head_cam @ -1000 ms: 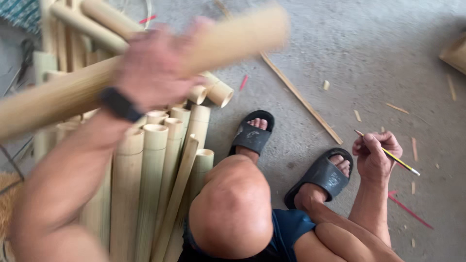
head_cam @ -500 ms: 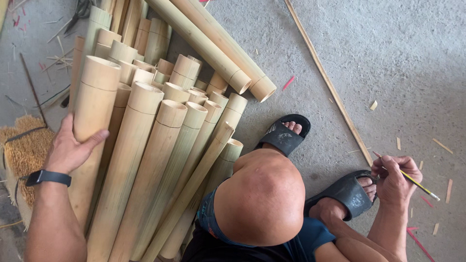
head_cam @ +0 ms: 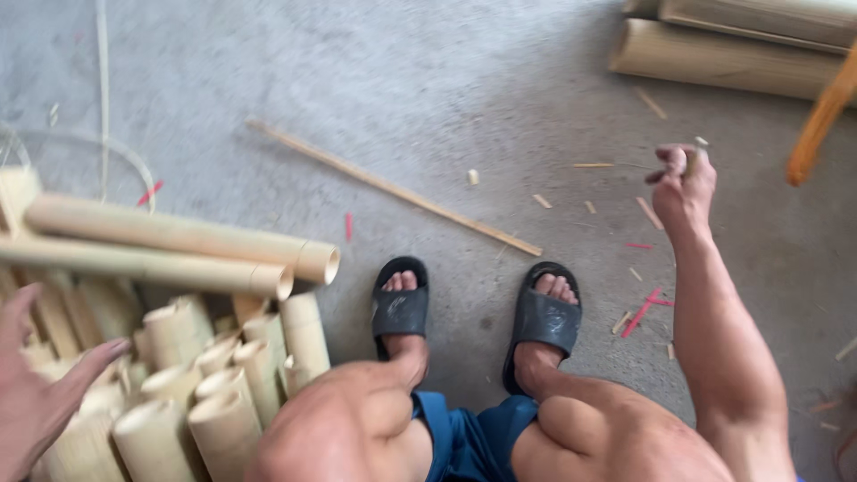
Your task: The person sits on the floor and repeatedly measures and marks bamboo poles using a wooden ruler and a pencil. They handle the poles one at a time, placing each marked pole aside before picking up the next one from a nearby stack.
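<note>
At lower left, the left hand (head_cam: 36, 393) is spread open beside the stacked bamboo tubes (head_cam: 192, 375), holding nothing. At upper right, the right hand (head_cam: 683, 183) is closed around a thin stick (head_cam: 694, 153), above the littered concrete floor (head_cam: 446, 98).

smooth matt bamboo poles (head_cam: 178, 236), rough concrete floor (head_cam: 402, 80)

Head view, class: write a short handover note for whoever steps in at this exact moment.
Left hand: open, empty, fingers spread beside the bamboo tubes.
Right hand: closed on a thin stick-like tool, raised over the concrete floor.
Two long tubes lie across the stack.
Done: tubes piled at the left.
Left: no tube in hand; which have been worked cannot be told.
</note>
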